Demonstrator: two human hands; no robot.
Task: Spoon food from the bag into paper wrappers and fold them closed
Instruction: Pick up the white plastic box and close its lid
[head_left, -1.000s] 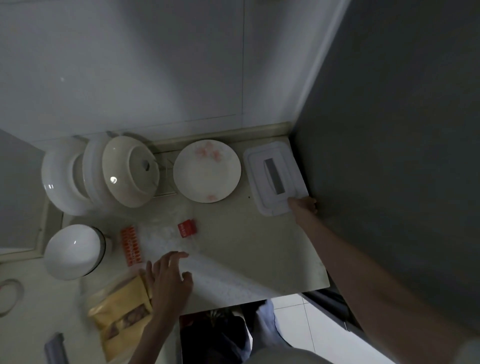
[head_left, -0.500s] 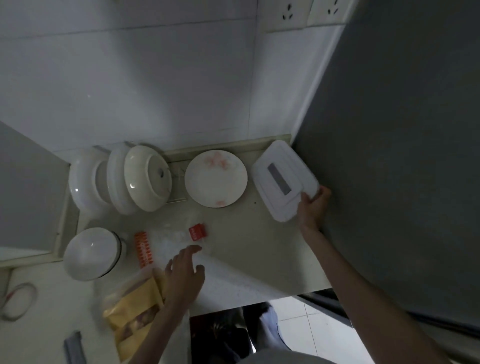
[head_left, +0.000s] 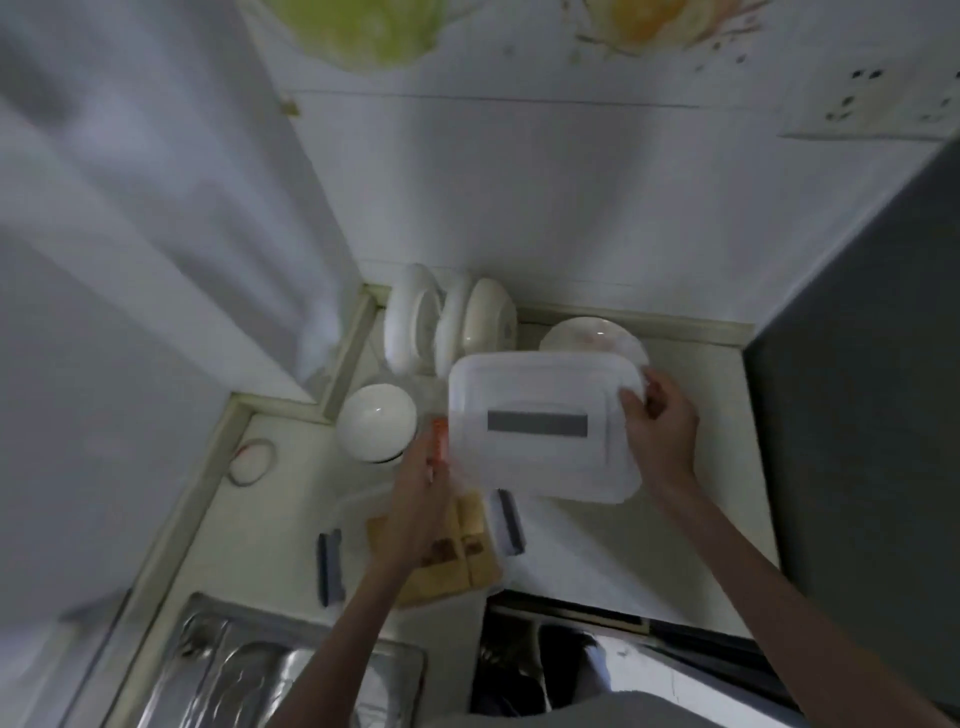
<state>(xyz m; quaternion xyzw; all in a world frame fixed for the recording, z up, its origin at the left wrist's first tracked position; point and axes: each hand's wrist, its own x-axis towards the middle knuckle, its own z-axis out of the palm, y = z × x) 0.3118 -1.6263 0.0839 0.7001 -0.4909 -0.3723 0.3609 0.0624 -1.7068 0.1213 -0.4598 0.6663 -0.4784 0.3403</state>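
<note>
A white plastic lid (head_left: 540, 426) with a grey rectangle in its middle is held up in the air over the counter. My right hand (head_left: 660, 436) grips its right edge, thumb on top. My left hand (head_left: 421, 483) holds its left edge, with the fingertips hidden under the lid. Below the lid lies a yellow food bag (head_left: 457, 556) inside a clear box with grey latches (head_left: 330, 566). No paper wrappers or spoon can be made out.
An upturned white bowl (head_left: 376, 421) sits left of the lid, and white dishes stand in a rack (head_left: 447, 322) behind it. A flat plate (head_left: 592, 335) lies at the back, an orange clip (head_left: 440, 439) by my left hand. Metal sink (head_left: 270, 670) front left, grey wall (head_left: 857, 415) right.
My right hand lifted the white lid from the back right and carried it left over the bag. My left hand rose from the counter to its left edge. The view swung left.
</note>
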